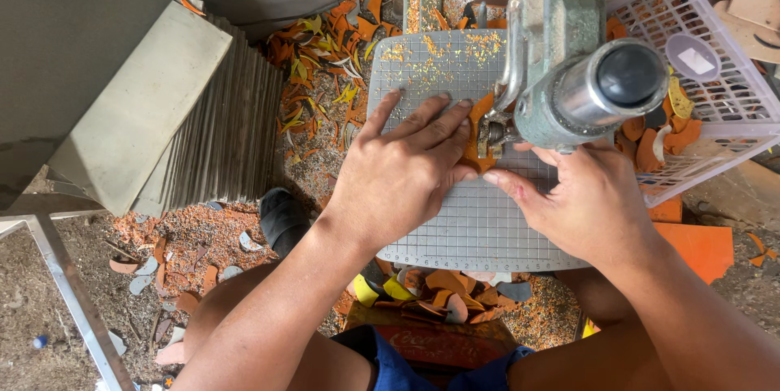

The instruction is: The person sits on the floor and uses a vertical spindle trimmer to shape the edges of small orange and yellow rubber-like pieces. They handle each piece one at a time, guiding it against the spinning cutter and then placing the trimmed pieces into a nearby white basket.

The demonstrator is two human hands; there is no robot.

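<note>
The person's left hand [400,173] lies flat on the gridded cutting plate [471,220], its fingers [435,115] spread and pressing down an orange tile piece [478,133] right at the blade of the small cutting machine [569,74]. The right hand [581,200] steadies the same piece from the other side, fingers held close together with the tips against its edge; neither hand closes around the piece, both simply press it.

Judging by the surroundings, much cutting is already done: orange offcuts [325,58] litter the floor beyond the plate, more scraps lie heaped just below its near edge, and shaped orange pieces sit in the white plastic basket [715,90] to the right. A stack of grey tiles [211,131] stands on edge to the left, apparently uncut, so plenty of material seems to remain. The piece at the blade looks partly shaped.
</note>
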